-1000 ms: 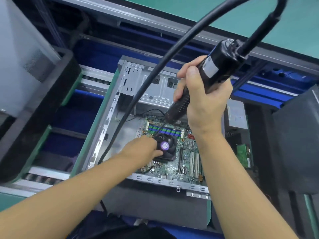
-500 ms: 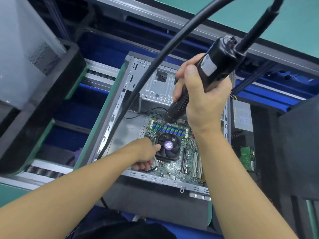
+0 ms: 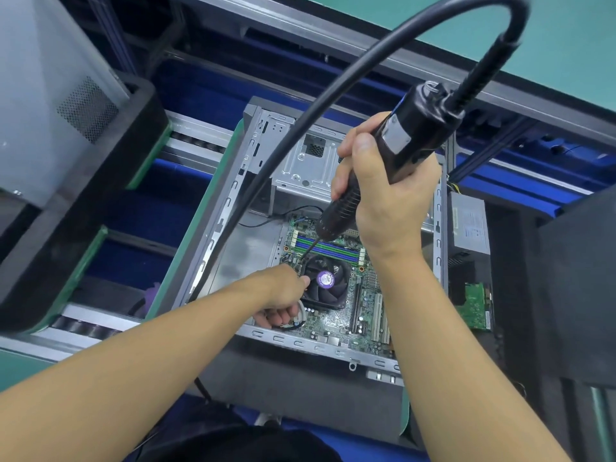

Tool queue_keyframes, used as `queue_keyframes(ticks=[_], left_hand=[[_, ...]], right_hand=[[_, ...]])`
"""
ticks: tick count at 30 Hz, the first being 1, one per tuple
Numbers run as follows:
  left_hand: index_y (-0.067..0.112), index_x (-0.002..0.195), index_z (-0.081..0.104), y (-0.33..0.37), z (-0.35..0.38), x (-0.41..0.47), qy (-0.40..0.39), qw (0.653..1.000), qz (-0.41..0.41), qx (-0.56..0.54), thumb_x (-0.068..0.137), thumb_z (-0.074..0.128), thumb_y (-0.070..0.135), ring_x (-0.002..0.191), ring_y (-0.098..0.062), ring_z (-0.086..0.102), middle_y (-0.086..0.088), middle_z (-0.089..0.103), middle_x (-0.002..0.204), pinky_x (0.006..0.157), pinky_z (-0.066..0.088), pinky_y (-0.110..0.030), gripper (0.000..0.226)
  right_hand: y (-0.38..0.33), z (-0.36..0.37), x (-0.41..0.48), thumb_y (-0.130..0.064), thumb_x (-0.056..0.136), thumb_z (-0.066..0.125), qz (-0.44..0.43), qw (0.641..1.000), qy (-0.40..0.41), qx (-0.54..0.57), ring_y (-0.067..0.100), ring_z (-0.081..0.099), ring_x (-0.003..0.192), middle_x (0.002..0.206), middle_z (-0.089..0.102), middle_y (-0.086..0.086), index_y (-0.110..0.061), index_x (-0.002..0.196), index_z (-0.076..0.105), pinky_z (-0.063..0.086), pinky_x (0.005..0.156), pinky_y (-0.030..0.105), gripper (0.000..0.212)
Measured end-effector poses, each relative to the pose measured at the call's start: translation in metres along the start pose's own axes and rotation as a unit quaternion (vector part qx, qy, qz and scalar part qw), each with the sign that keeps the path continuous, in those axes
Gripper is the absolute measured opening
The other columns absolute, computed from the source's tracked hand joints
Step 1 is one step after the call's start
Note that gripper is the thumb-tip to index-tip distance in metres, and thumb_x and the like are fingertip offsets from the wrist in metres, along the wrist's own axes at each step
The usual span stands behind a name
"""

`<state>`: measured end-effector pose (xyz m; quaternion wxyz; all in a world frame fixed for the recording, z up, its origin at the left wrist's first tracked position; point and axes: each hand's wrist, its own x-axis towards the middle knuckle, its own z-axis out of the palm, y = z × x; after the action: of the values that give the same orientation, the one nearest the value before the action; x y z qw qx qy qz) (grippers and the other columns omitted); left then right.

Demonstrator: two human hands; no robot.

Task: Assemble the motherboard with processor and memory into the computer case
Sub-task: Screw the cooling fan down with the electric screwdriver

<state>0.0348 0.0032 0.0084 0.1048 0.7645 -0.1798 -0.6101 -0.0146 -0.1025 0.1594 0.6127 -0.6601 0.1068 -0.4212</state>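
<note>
An open grey computer case (image 3: 213,248) lies flat on the line. Inside it sits the green motherboard (image 3: 363,315) with a black cooler fan (image 3: 328,285) and blue and green memory slots (image 3: 333,250). My right hand (image 3: 383,195) grips a black electric screwdriver (image 3: 410,135) with a thick black cable; its bit points down at the fan's upper left corner. My left hand (image 3: 283,295) rests against the fan's left side, thumb on the fan edge, fingers curled below around a white cable. What lies under the bit tip is too small to tell.
A black tray with a grey case (image 3: 60,135) stands at the left. A grey power supply (image 3: 470,225) and a small green board (image 3: 473,305) lie right of the case. The screwdriver cable (image 3: 266,168) arcs over the case's left half. Blue conveyor rails (image 3: 520,188) run behind.
The screwdriver stays over the fan's upper left corner. My left hand has slid lower along the fan's left side, and its fingers now curl below the fan.
</note>
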Motion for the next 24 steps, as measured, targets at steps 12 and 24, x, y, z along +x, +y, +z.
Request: queue_keyframes(ticks=[12,24], left_hand=[[0.006,0.077,0.061,-0.004,-0.002,0.004,-0.006,1.000,0.008,-0.005,0.099,0.025,0.059,0.038,-0.016,0.053,-0.006,0.062,0.054,0.057,0.053,-0.029,0.068],[0.009,0.077,0.061,-0.006,-0.001,0.006,-0.002,1.000,0.010,0.006,0.098,0.024,0.060,0.041,-0.017,0.056,-0.007,0.065,0.058,0.064,0.055,-0.033,0.066]], right_hand=[[0.001,0.010,-0.006,-0.014,0.086,0.061,0.039,0.988,-0.150,-0.004,0.027,0.054,0.050,0.069,0.056,0.028,0.001,0.085,0.056,0.047,0.050,0.038,0.016],[0.009,0.018,-0.009,-0.025,0.080,0.067,0.088,0.986,-0.135,-0.038,0.032,0.055,0.059,0.069,0.060,0.020,0.010,0.090,0.056,0.050,0.060,0.049,0.038]])
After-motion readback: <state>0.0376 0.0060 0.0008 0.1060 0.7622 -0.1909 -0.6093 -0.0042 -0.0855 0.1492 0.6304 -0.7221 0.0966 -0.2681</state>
